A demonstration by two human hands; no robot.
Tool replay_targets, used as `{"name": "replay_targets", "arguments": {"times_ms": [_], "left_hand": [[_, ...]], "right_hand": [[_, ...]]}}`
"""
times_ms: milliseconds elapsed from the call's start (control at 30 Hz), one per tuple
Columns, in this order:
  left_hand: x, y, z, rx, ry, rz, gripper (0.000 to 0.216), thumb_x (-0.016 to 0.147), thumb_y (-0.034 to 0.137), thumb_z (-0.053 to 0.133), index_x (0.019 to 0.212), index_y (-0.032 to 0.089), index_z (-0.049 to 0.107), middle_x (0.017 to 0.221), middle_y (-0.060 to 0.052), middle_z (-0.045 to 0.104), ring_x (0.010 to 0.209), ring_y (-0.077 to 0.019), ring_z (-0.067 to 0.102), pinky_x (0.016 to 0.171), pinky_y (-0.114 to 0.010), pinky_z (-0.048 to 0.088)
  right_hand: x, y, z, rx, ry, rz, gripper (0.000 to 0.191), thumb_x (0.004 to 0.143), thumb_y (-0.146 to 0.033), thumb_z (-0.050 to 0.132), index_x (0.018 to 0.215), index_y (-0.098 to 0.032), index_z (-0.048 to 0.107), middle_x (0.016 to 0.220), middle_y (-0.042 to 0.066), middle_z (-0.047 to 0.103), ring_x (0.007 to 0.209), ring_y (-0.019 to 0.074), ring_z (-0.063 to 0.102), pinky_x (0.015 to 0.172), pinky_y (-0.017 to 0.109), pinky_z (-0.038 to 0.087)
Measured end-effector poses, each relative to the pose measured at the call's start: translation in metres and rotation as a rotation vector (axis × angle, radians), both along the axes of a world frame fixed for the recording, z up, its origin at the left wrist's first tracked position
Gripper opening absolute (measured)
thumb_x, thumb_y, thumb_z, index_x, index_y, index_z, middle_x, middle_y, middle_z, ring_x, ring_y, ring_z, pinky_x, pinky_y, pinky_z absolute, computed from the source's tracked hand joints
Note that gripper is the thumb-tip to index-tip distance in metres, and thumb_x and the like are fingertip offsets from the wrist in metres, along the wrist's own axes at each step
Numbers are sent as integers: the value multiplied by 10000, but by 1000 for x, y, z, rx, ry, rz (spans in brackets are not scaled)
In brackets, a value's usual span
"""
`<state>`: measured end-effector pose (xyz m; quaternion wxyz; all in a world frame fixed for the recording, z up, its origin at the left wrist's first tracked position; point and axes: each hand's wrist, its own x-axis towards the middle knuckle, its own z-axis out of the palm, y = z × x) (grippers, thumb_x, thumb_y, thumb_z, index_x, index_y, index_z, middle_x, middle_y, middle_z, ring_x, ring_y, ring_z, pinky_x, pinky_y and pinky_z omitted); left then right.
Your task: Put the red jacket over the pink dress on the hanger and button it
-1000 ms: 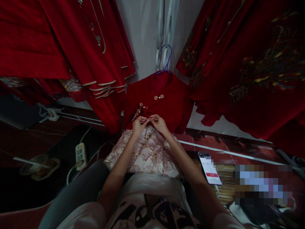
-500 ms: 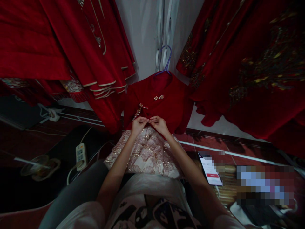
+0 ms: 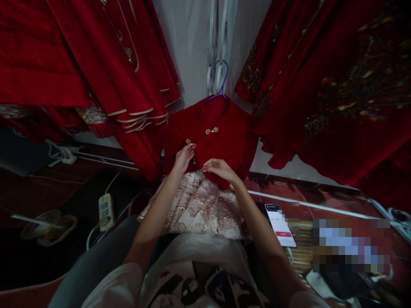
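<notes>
A red stand-collar jacket (image 3: pixel 239 141) hangs on a purple hanger (image 3: pixel 225 77) in front of me. A pearl flower fastener (image 3: pixel 212 131) lies across its upper chest. My left hand (image 3: pixel 183 158) is closed at a second flower fastener (image 3: pixel 190 143) on the jacket's left side, fingertips on its lower end. Lower down, my right hand (image 3: pixel 221 168) pinches a small beaded fastener (image 3: pixel 204 169) near the jacket's bottom. Under both wrists spreads a pink and gold brocade cloth (image 3: pixel 199 209), across my lap.
Red garments (image 3: pixel 128 77) hang at left, and embroidered red ones (image 3: pixel 321 107) at right. A power strip (image 3: pixel 105 211) and a plastic cup with a straw (image 3: pixel 48 224) rest on a black surface at left. A lit phone (image 3: pixel 280 226) lies at right, beside a blurred-out patch.
My hands were together at the jacket's lower front. My left hand has moved up and left to the side fastener, while the right stays at the lower one. The view has shifted slightly.
</notes>
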<state>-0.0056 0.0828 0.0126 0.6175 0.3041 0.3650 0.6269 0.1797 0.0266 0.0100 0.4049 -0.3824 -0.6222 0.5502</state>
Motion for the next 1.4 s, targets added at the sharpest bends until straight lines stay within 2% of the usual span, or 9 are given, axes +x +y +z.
{"name": "replay_targets", "arguments": {"times_ms": [233, 367, 533, 633, 800, 933, 1067, 1233, 1400], "left_hand": [[0, 4, -7, 85, 126, 68, 218, 742, 318, 697, 880, 149, 708, 1095, -106, 713, 955, -151, 676, 887, -293, 501], [5, 3, -1, 62, 237, 151, 259, 738, 346, 682, 889, 137, 709, 1056, -115, 721, 921, -165, 685, 822, -292, 517], [16, 9, 15, 81, 426, -9, 404, 779, 501, 625, 925, 133, 703, 865, -102, 721, 755, -165, 667, 672, -276, 508], [24, 16, 28, 305, 648, 101, 285, 781, 422, 646, 860, 150, 674, 787, -61, 685, 718, -145, 628, 681, -262, 504], [36, 15, 57, 818, 1149, 209, 242, 861, 349, 582, 1049, 214, 651, 1035, -81, 609, 968, -201, 568, 839, -326, 495], [43, 15, 74, 958, 1427, 241, 243, 891, 353, 540, 1039, 192, 648, 1069, -113, 542, 1086, -277, 499, 965, -438, 425], [46, 19, 84, 998, 1493, 206, 186, 878, 312, 543, 956, 171, 634, 1083, -125, 554, 1132, -309, 475, 1032, -532, 349], [46, 20, 94, 1046, 1410, 76, 127, 841, 249, 552, 926, 179, 616, 917, -73, 616, 1074, -270, 530, 1157, -589, 124], [45, 20, 98, 982, 1296, 21, 88, 840, 259, 556, 868, 208, 622, 818, -29, 630, 952, -221, 588, 1174, -566, 106]], "right_hand": [[-1, -2, 0, 25, -20, 5, 216, 685, -270, 688, 869, -160, 674, 870, 50, 713, 768, 129, 650, 763, 278, 504], [0, -4, 3, 36, -35, 8, 204, 693, -263, 685, 870, -162, 668, 876, 47, 714, 776, 131, 654, 777, 283, 509], [12, -7, 12, 38, -81, 78, 181, 691, -238, 673, 850, -151, 672, 813, 32, 703, 721, 118, 640, 741, 269, 500], [26, -10, 19, 14, -119, 173, 188, 679, -214, 660, 857, -154, 681, 779, 16, 699, 688, 107, 627, 702, 249, 494], [43, -14, 28, -55, -140, 229, 211, 666, -203, 644, 867, -155, 684, 780, 18, 709, 671, 102, 626, 665, 229, 502], [47, -14, 28, -58, -132, 224, 214, 671, -194, 640, 877, -162, 686, 791, 22, 708, 675, 106, 627, 660, 232, 507], [50, -13, 27, -47, -128, 233, 200, 686, -197, 648, 879, -161, 686, 793, 21, 704, 673, 106, 627, 673, 242, 510], [46, -18, 34, 18, -150, 238, 220, 750, -244, 660, 956, -170, 686, 873, 28, 714, 799, 125, 656, 812, 291, 524], [28, -19, 57, 155, -200, 150, 198, 793, -293, 659, 949, -173, 676, 938, 48, 700, 864, 144, 648, 852, 325, 526]]}}
